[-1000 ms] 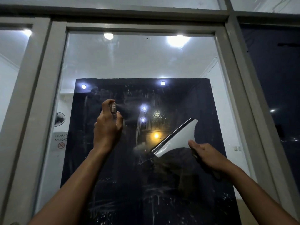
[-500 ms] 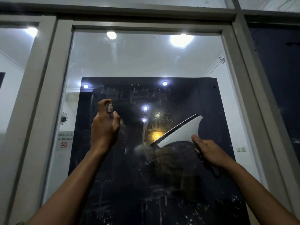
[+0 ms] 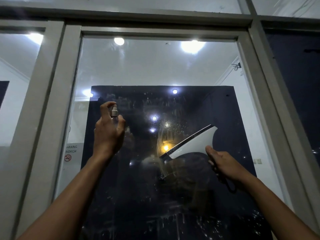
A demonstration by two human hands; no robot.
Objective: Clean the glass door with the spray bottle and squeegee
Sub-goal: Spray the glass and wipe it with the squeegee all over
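The spray bottle (image 3: 114,113) is gripped in the left hand (image 3: 109,131), aimed at the glass door (image 3: 155,66); the squeegee (image 3: 192,143) is clutched by the right hand (image 3: 223,164), tilted and ready for wiping.

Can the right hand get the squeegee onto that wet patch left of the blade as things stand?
Probably yes. The right hand already holds the squeegee tilted near the glass door, and the wet patch lies just beside its blade. The left hand with the spray bottle sits further left, clear of it.
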